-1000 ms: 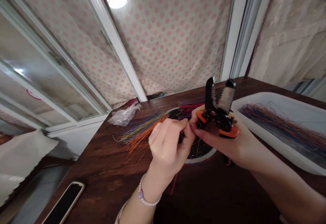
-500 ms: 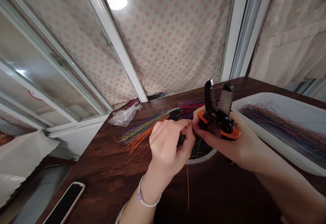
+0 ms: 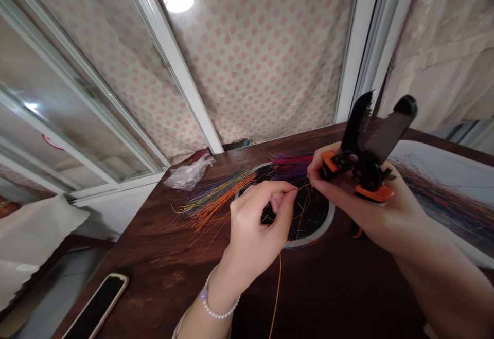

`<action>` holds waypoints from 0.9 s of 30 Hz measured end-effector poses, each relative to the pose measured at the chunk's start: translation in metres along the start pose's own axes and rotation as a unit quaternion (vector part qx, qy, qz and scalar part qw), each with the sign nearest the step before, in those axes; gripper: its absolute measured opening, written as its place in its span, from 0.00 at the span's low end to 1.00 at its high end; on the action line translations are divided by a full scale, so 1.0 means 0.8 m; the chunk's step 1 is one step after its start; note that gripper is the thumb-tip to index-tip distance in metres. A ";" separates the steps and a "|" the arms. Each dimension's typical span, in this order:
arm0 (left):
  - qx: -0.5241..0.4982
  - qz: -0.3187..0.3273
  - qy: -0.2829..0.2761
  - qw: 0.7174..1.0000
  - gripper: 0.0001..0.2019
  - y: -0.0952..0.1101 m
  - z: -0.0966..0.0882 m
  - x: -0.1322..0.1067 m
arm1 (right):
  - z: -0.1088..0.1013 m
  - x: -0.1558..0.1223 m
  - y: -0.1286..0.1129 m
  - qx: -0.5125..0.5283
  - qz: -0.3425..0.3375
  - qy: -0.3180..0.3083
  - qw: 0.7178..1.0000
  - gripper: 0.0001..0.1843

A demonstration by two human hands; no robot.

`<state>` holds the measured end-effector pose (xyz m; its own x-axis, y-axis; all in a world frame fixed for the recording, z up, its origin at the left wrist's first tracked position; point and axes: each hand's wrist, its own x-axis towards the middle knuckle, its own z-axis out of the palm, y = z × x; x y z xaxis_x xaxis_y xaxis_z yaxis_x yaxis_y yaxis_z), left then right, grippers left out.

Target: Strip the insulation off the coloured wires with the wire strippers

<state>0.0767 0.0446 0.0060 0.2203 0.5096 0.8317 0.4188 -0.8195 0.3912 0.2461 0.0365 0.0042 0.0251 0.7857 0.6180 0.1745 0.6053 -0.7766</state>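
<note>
My left hand (image 3: 258, 220) is closed in a pinch on a thin orange wire (image 3: 276, 292) that hangs down toward the table's near edge. My right hand (image 3: 360, 208) grips a black wire stripper with orange handles (image 3: 366, 148), jaws up and apart; its thumb and forefinger also pinch the wire's upper end. Both hands hover over a round dark dish (image 3: 311, 215) holding wire scraps. A fan of coloured wires (image 3: 216, 195) lies on the wooden table (image 3: 162, 256) to the left of the dish, with purple wires (image 3: 289, 164) behind it.
A white tub (image 3: 443, 159) with many coloured wires sits at the right. A phone (image 3: 96, 305) lies at the table's near left edge. A crumpled clear plastic bag (image 3: 189, 172) rests near the far left corner. A window and dotted curtain stand behind.
My right hand has lifted the stripper up and to the right, away from my left hand. The orange wire now stretches between the two hands and hangs lower.
</note>
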 end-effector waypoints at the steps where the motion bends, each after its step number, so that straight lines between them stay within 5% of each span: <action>1: -0.014 -0.013 -0.003 1.000 0.05 0.001 0.000 0.001 | 0.000 -0.001 -0.001 0.003 0.002 -0.002 1.000 0.07; 7: -0.062 -0.063 -0.004 0.996 0.06 0.005 -0.002 0.003 | 0.002 -0.004 -0.003 0.017 0.011 -0.020 1.000 0.07; 18: -0.057 -0.041 -0.011 0.997 0.06 0.004 -0.004 0.000 | 0.002 0.002 -0.008 -0.022 -0.007 -0.028 0.999 0.09; 27: -0.018 -0.007 -0.091 0.996 0.07 -0.007 -0.017 0.008 | -0.001 0.005 -0.007 -0.050 -0.013 -0.052 0.997 0.06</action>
<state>0.0634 0.0489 0.0146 0.3717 0.5575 0.7423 0.3915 -0.8192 0.4191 0.2459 0.0359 0.0113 -0.0821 0.7819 0.6180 0.2712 0.6142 -0.7411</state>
